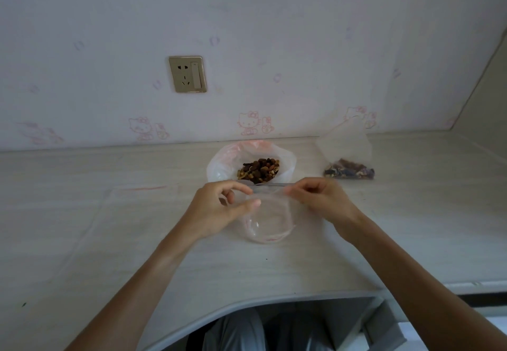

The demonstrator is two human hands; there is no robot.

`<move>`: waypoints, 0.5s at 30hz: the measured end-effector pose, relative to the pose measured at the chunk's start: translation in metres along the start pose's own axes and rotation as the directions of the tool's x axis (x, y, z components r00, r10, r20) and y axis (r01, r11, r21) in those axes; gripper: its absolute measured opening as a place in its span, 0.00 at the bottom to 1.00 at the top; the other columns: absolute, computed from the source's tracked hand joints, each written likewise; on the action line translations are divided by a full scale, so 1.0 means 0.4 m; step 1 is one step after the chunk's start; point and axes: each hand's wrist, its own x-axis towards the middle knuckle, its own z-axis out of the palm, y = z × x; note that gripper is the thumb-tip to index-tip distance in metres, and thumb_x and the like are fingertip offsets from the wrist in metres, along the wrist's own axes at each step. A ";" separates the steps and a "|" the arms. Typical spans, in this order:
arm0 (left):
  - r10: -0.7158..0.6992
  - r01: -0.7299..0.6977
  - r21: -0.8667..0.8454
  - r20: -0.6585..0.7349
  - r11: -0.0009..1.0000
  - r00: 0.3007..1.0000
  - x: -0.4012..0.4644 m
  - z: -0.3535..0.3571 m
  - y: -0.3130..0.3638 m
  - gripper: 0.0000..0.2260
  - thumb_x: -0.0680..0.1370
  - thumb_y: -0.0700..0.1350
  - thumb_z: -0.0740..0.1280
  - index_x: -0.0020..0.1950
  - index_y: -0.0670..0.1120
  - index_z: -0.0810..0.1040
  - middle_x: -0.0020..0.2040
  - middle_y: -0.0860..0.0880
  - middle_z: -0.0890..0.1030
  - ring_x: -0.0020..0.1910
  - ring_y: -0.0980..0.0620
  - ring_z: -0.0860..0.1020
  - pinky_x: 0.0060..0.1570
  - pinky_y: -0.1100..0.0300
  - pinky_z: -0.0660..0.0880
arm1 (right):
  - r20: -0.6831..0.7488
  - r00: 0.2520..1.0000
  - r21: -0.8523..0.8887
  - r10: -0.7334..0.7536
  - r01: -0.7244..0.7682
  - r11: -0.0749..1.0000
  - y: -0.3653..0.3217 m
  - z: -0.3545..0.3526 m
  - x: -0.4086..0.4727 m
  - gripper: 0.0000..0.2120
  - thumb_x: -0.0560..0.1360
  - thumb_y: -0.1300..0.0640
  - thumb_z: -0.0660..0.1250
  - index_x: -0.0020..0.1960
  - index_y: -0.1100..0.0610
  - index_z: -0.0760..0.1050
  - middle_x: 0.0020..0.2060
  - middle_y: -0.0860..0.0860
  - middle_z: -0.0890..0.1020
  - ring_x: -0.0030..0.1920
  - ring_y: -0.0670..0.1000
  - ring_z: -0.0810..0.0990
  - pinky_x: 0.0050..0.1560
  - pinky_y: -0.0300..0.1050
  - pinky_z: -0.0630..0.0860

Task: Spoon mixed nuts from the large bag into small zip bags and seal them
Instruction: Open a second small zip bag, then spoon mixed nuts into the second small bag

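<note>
A clear small zip bag (270,221) hangs over the desk in front of me, and I see no nuts inside it. My left hand (222,208) pinches its top edge on the left and my right hand (321,199) pinches it on the right. Just behind the hands stands the large bag (219,166), rolled open, with mixed nuts (259,170) showing inside. A grey strip that may be the spoon (270,185) lies in front of it, mostly hidden by the zip bag's top. A small zip bag with nuts (348,170) lies to the right.
The pale desk (109,227) runs along a wall with a socket plate (188,74) above it. The desk's front edge (274,300) curves inward near me, with my lap below. A side wall closes the far right corner.
</note>
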 end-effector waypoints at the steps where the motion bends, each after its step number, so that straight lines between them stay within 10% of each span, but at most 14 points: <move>1: 0.008 -0.009 -0.027 -0.036 1.000 0.999 0.002 -0.005 0.000 0.10 0.71 0.61 0.79 0.49 0.60 0.86 0.34 0.58 0.73 0.33 0.60 0.75 0.38 0.67 0.73 | -0.077 0.997 0.026 0.026 -0.024 0.999 0.002 -0.003 0.006 0.10 0.73 0.47 0.77 0.40 0.53 0.86 0.32 0.47 0.82 0.33 0.43 0.76 0.36 0.36 0.73; 5: -0.014 -0.007 -0.114 -0.175 0.993 0.984 0.023 -0.036 -0.004 0.02 0.77 0.52 0.76 0.45 0.56 0.85 0.33 0.57 0.74 0.28 0.59 0.72 0.30 0.68 0.68 | -0.303 0.953 -0.119 0.030 -0.069 0.990 0.011 -0.012 0.040 0.15 0.78 0.47 0.72 0.42 0.59 0.79 0.28 0.49 0.79 0.29 0.45 0.75 0.36 0.41 0.72; 10: 0.039 -0.064 -0.047 -0.416 0.997 0.909 0.057 -0.053 -0.015 0.06 0.77 0.49 0.77 0.42 0.53 0.82 0.29 0.57 0.70 0.27 0.58 0.68 0.32 0.70 0.66 | -0.244 0.970 -0.567 0.009 -0.150 0.810 0.012 0.013 0.083 0.22 0.78 0.34 0.64 0.47 0.55 0.74 0.38 0.46 0.80 0.40 0.49 0.79 0.41 0.47 0.75; 15: 0.099 -0.042 0.111 -0.573 0.993 0.813 0.098 -0.037 -0.014 0.14 0.75 0.57 0.76 0.53 0.52 0.78 0.47 0.55 0.77 0.40 0.57 0.78 0.41 0.68 0.71 | -0.203 0.975 -0.634 0.088 -0.199 0.747 0.011 0.042 0.120 0.32 0.74 0.30 0.65 0.25 0.52 0.62 0.15 0.44 0.62 0.18 0.45 0.62 0.28 0.42 0.63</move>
